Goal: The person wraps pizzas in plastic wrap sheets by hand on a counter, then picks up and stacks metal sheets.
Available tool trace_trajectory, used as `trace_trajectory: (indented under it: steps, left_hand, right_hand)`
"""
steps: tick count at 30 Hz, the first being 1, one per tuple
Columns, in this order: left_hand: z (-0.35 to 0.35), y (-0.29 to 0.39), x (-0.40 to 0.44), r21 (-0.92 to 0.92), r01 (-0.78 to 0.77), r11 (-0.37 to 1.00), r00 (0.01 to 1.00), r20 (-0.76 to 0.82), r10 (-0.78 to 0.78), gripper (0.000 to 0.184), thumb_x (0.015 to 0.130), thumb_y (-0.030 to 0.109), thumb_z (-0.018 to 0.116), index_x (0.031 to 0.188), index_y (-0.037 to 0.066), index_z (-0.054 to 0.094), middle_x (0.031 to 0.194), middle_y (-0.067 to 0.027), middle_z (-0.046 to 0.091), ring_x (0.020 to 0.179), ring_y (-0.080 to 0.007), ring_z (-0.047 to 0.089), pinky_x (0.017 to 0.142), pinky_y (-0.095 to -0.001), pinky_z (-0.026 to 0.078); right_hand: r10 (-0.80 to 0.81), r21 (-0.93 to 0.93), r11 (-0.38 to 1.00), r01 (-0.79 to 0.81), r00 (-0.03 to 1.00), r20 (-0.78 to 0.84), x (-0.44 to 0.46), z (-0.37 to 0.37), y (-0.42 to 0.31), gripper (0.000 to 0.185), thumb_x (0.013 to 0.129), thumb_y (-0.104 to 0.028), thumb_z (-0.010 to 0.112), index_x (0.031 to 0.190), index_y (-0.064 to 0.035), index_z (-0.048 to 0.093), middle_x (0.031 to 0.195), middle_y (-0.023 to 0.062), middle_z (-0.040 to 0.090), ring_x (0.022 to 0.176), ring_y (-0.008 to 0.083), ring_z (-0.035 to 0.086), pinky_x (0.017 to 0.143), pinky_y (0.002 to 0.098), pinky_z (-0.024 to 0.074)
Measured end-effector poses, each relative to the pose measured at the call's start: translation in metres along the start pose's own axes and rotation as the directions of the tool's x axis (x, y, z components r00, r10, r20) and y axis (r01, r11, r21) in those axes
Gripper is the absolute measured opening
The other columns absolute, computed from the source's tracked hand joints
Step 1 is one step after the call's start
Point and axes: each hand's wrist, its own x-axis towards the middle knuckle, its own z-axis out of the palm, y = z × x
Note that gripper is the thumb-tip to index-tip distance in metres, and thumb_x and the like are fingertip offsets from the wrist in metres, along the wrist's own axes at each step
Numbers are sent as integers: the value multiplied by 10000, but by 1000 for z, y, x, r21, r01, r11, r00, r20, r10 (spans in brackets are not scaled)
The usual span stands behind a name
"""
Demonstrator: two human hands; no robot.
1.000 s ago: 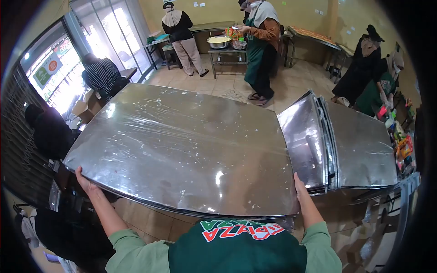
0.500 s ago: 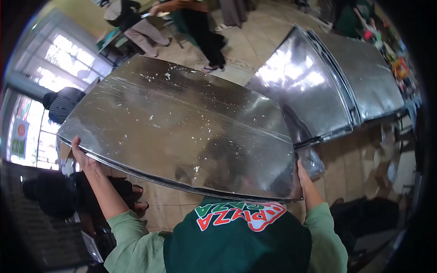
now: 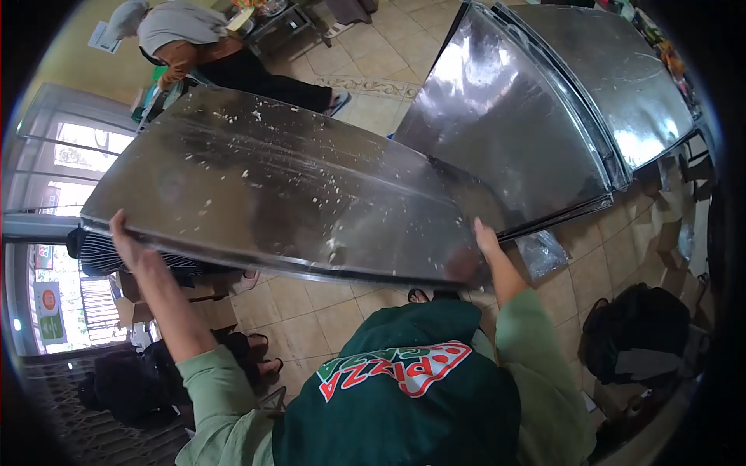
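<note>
A long metal-topped table [image 3: 256,194], scattered with white crumbs, spans the space in front of me at a slant. My left hand [image 3: 134,247] is closed on its near left corner, thumb at the top edge and fingers mostly hidden below. At the right end my right hand [image 3: 486,237] grips the edge, its thumb over the top and the other fingers out of sight. The underside and legs are hidden. To the right, a second shiny metal-topped table [image 3: 505,132] stands close to the held one's right end.
Another metal-topped table [image 3: 614,78] adjoins the second one. A person [image 3: 194,39] bends at the far left. Another person in black [image 3: 140,380] is at lower left. A dark backpack [image 3: 641,334] and a clear plastic bag [image 3: 542,252] lie on the tiled floor.
The held table has shifted left and away from my body, and its surface angle has changed. My right hand has moved up and left with it. The far person now bends toward the left.
</note>
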Motion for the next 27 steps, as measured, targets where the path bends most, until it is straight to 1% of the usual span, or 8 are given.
trace_trajectory:
  steps: [5,6,13,17,21,24,26,27]
  left_hand:
    - [108,-126,-60,72,37,997,992,-121,-28,247,698,0,589,938,-35,544,919,-124,570,745,-195,575,614,-320,489]
    - [132,-152,-76,-98,-230,968,973,-21,229,285,705,-35,564,985,-26,516,898,-90,572,715,-178,573,589,-282,476]
    - [147,-146,-125,-30,-56,998,998,-32,55,155,694,-26,547,848,-18,533,793,-65,580,659,-159,579,569,-270,482]
    - [162,-175,-153,217,-325,920,945,41,324,51,690,-15,579,713,8,540,716,-27,556,597,-92,504,578,-230,415]
    - [170,-172,-203,190,-287,939,958,80,276,57,767,30,598,743,-11,567,754,-29,559,649,-88,508,588,-230,406]
    - [169,-180,-243,317,-170,933,968,232,97,140,783,92,647,672,40,580,616,-2,574,538,-81,511,515,-243,405]
    - [163,-191,-270,391,-147,909,920,391,-20,269,776,100,670,554,52,527,531,6,517,464,-56,458,442,-223,353]
    - [166,-209,-286,186,-101,977,928,373,25,308,768,89,680,510,51,517,491,16,489,442,-49,427,410,-228,326]
  right_hand:
    - [-443,140,874,466,881,-167,-9,-37,-89,348,870,-298,502,1069,-19,564,1073,194,528,971,277,551,877,326,406]
    - [-465,173,853,492,867,-177,-14,-43,-93,320,866,-262,522,1074,-21,561,1077,179,519,967,264,554,869,317,414]
    - [58,557,830,-13,996,-64,-32,-77,-58,240,860,-258,559,1013,-75,581,793,-17,544,700,55,501,540,191,402]
    - [-286,624,742,246,957,-38,-37,-98,-168,250,862,-239,562,1040,-63,566,818,-15,544,704,41,495,555,168,383]
    - [-833,444,521,729,547,80,-107,-114,-343,335,858,-274,546,1095,-37,542,1082,118,532,994,189,529,840,289,427]
    - [-923,204,319,925,255,290,-162,-91,-426,557,827,-423,543,1211,-27,468,1185,172,505,1052,264,513,887,336,404]
    - [-824,50,401,915,336,456,-171,-65,-452,719,800,-488,543,1312,-29,334,1285,277,368,1100,373,474,914,390,387]
    - [-802,-66,412,909,397,447,-171,-59,-449,727,807,-465,539,1336,-43,272,1300,297,322,1101,394,465,919,397,383]
